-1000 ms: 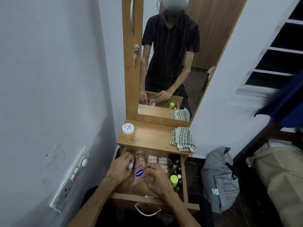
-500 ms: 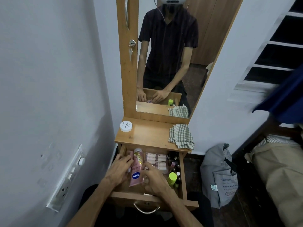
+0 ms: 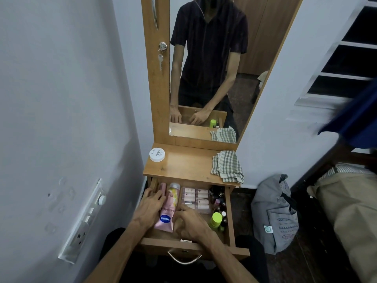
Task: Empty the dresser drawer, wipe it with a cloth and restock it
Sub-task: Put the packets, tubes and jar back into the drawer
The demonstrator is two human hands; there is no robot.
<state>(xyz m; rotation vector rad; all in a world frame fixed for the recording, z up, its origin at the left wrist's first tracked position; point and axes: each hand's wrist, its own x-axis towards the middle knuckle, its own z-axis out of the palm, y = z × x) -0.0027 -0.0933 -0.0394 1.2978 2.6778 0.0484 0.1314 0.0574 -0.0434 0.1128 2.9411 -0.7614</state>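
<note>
Open wooden drawer (image 3: 228,217), toiletries inside

In the mirror (image 3: 214,68) I see a dark short-sleeved shirt (image 3: 210,37), buttoned, faintly striped; dark trousers; a thin cable at the collar; forearms bare.

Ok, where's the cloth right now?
The cloth lies bunched on the dresser top's right edge, below the mirror, above the open drawer.

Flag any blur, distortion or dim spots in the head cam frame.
Head view: wide-angle bend bows the wall switch panel and mirror edges; the blue fabric at right is motion-smeared; the drawer's back right corner with small bottles is dim; both hands and the pink Vaseline tube read fairly sharp; no strong glare.
</note>
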